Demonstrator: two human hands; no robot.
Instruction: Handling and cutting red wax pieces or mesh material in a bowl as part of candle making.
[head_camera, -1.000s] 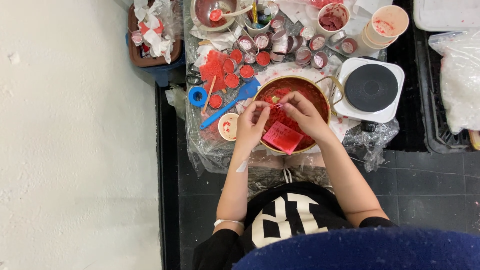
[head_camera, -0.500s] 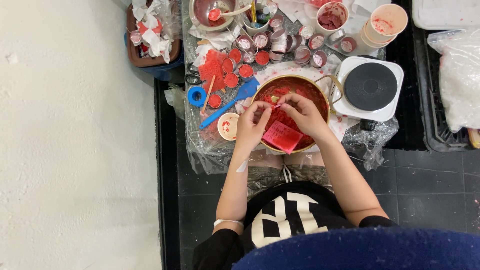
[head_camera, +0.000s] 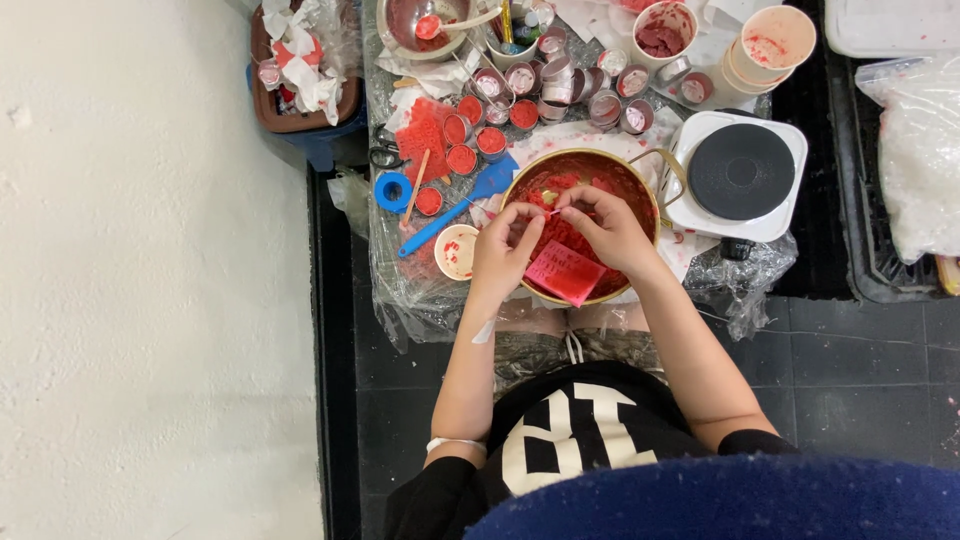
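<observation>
Hidden, cut off or too small to tell

Between the fingertips of left hand (head_camera: 503, 252) and right hand (head_camera: 606, 228), something tiny, perhaps a thin strip, too small to identify. Near rim of gold pan (head_camera: 640, 190) covered by both hands and a pink card (head_camera: 565, 272). White tray (head_camera: 890, 25) and metal bowl (head_camera: 400, 25) clipped by the top edge; clear bag (head_camera: 925, 150) clipped at right. Table (head_camera: 400, 290) mostly buried under plastic sheeting.
</observation>
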